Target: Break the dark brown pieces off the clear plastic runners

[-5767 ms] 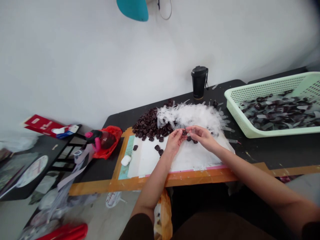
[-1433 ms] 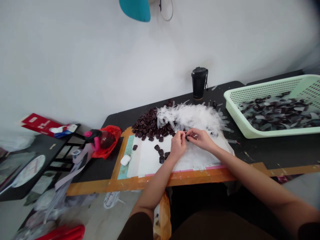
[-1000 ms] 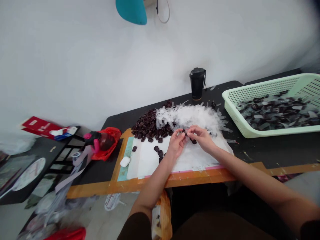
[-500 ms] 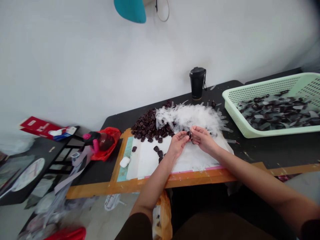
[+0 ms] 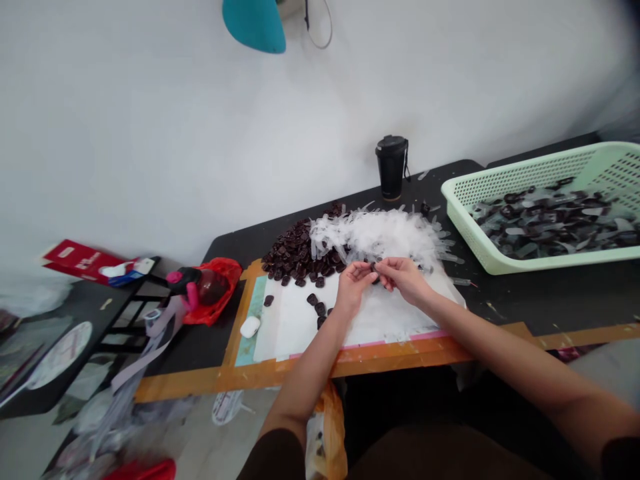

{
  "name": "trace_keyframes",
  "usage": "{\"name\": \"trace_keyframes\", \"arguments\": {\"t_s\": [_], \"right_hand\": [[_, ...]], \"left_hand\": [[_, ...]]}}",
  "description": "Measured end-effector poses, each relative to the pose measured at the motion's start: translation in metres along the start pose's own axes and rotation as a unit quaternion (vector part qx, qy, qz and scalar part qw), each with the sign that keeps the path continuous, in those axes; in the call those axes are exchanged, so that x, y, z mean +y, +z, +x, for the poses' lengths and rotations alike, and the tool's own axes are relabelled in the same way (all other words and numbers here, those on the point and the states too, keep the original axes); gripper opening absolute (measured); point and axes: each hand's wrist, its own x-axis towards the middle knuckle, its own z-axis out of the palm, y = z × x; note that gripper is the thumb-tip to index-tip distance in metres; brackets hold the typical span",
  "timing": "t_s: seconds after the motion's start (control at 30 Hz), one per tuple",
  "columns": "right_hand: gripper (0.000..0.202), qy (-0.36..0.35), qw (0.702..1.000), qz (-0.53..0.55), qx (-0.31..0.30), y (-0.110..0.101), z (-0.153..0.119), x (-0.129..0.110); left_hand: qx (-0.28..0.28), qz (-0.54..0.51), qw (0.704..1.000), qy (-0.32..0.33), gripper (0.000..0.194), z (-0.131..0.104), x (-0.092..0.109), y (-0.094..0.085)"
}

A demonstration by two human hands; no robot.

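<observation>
Two bare hands work close together over white sheets (image 5: 295,333) near the front edge of a black table (image 5: 505,308). The left hand (image 5: 351,289) and the right hand (image 5: 406,280) meet at the fingertips, pinching a small dark piece (image 5: 373,267) between them, just above the sheets. Whether a translucent strip is also in their grip is too small to tell.

Beyond the hands, toward the back edge, lies a fluffy heap of translucent strips (image 5: 385,232). Touching it on the left is a pile of glossy dark pieces (image 5: 294,251). A few loose dark pieces (image 5: 320,309) lie beside the left forearm, apart from the pile, and a single dark piece (image 5: 269,301) sits farther left.

On the table's right side, a pale green basket (image 5: 495,265) holds many dark pieces mixed with translucent strips. A lidded black cup (image 5: 391,170) stands upright near the back edge; a rounded white case (image 5: 250,326) lies near the front, at left.
</observation>
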Motion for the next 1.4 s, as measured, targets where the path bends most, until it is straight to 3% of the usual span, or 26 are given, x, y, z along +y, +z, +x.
{"name": "trace_keyframes", "arguments": {"t_s": [0.33, 0.47, 0.7, 1.0, 1.17, 1.3, 1.4], "right_hand": [[0.032, 0.006, 0.997, 0.07, -0.021, 0.002, -0.003, -0.002], [0.031, -0.005, 1.0, 0.026, -0.015, 0.001, -0.002, 0.001], [0.029, -0.095, 0.99, -0.1, 0.007, 0.001, -0.001, 0.006], [0.022, -0.212, 0.939, -0.27, -0.004, -0.001, -0.004, 0.009], [0.024, -0.239, 0.915, -0.322, -0.051, -0.003, -0.002, 0.009], [0.016, -0.263, 0.867, -0.423, 0.002, -0.004, -0.001, 0.005], [0.009, -0.26, 0.838, -0.479, 0.031, -0.003, -0.004, 0.002]], "left_hand": [[0.006, 0.083, 0.995, 0.056, 0.03, -0.002, 0.006, -0.001], [0.005, 0.096, 0.993, 0.065, 0.026, -0.002, 0.007, -0.002], [0.01, 0.163, 0.984, 0.077, 0.018, 0.0, 0.007, -0.007], [0.004, 0.185, 0.981, 0.065, 0.018, 0.002, 0.01, -0.014], [-0.003, 0.213, 0.972, 0.095, 0.016, 0.003, 0.007, -0.015], [-0.009, 0.207, 0.972, 0.114, 0.018, 0.002, 0.008, -0.014], [0.029, 0.193, 0.974, 0.111, 0.021, 0.002, 0.009, -0.017]]}}
